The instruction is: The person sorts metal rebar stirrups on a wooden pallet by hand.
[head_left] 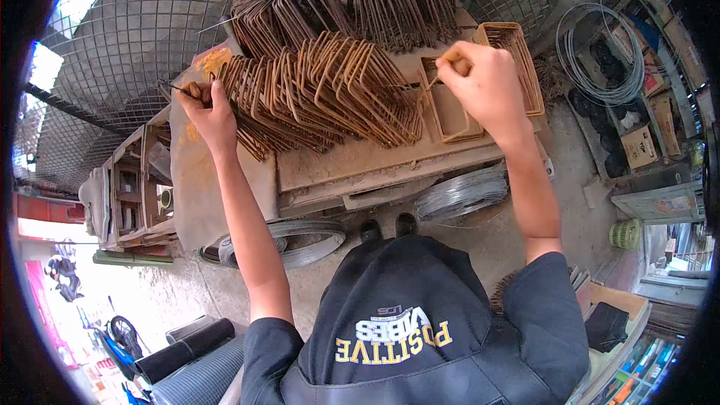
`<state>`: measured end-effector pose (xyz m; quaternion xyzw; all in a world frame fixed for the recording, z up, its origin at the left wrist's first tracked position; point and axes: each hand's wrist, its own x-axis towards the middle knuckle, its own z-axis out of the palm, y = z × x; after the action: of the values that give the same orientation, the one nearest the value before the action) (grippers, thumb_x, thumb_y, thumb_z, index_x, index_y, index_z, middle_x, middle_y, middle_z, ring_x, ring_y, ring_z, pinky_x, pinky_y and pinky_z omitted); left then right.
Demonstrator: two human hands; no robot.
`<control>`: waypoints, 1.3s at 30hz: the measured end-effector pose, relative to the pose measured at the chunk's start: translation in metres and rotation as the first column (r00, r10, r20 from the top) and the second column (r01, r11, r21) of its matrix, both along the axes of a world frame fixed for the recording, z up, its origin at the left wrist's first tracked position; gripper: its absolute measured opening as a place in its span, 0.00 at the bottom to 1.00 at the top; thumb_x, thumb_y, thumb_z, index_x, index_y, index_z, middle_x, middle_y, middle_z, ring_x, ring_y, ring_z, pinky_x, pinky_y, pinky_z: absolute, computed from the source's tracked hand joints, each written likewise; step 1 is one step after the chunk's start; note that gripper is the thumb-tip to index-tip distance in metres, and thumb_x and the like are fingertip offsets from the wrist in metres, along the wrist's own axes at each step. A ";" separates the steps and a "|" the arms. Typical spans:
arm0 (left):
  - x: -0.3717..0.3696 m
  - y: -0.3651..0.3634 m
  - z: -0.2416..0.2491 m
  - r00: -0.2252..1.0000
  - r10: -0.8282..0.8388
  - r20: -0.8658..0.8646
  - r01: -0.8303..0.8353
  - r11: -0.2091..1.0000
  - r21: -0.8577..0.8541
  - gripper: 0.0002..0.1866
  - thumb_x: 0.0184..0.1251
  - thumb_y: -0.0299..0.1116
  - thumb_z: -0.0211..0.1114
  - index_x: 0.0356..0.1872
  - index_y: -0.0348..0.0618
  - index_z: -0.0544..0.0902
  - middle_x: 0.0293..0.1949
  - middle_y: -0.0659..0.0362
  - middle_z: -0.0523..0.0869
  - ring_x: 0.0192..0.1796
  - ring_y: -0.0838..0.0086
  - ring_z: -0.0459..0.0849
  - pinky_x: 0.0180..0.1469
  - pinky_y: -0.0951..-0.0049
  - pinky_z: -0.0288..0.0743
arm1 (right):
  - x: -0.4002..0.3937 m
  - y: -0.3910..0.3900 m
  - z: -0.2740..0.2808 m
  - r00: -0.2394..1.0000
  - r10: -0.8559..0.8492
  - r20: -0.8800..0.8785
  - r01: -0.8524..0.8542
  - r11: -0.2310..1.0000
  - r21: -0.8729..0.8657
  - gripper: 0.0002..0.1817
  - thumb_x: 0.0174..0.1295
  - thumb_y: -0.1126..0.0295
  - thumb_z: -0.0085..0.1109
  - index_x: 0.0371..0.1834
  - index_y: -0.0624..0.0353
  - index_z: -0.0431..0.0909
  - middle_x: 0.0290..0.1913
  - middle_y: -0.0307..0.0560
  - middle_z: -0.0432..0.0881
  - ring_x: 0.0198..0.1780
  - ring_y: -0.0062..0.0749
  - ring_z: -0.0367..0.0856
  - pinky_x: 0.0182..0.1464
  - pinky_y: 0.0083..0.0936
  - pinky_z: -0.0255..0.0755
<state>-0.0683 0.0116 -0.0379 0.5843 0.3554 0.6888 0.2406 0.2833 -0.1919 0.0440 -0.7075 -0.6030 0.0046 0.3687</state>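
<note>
So the rusty bent-rod frames (pixel 322 97) sit in a long leaning row across the workbench (pixel 330 174), right between the two hands, with two darker bundles (pixel 401 4) behind and a rectangular frame (pixel 436 111) lying just below the right hand. Left hand (pixel 210 109) is at the left end of the row, fingers curled shut around a thin dark piece (pixel 178 88) that pokes out sideways; can't make out whether it's wire or a tool. Right hand (pixel 486 86) is closed too, thumb against the bent fingers, but I honestly can't tell if there's anything in that pinch. IMO the way to handle this stuff well is a light but sure hold on the thin piece, sticking-out end aimed away from the wrist, and no leaning on the row, since frames nested like that look like they'd snag each other or slide over. I'd also go easy around the corners, rusty rod is probably rough on bare skin. Pose-wise, both arms reach forward, well apart; the left one runs pretty straight with the palm side turned inward, the right is bent a bit at the elbow with the back of the hand up and knuckles toward the bench.
</note>
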 end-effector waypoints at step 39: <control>-0.007 0.000 -0.003 0.998 -0.009 -0.058 0.009 1.000 -0.003 0.14 0.74 0.23 0.65 0.48 0.43 0.67 0.40 0.65 0.71 0.41 0.82 0.70 0.47 0.80 0.67 | -0.010 0.003 -0.035 0.909 0.011 -0.417 -0.150 0.941 -0.302 0.15 0.72 0.62 0.62 0.43 0.65 0.88 0.28 0.47 0.90 0.27 0.25 0.86 0.35 0.27 0.77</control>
<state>-0.0752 0.0115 -0.0409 0.6054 0.3606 0.6699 0.2340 0.2735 -0.1892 0.0092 -0.7162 -0.5320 0.2681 0.3634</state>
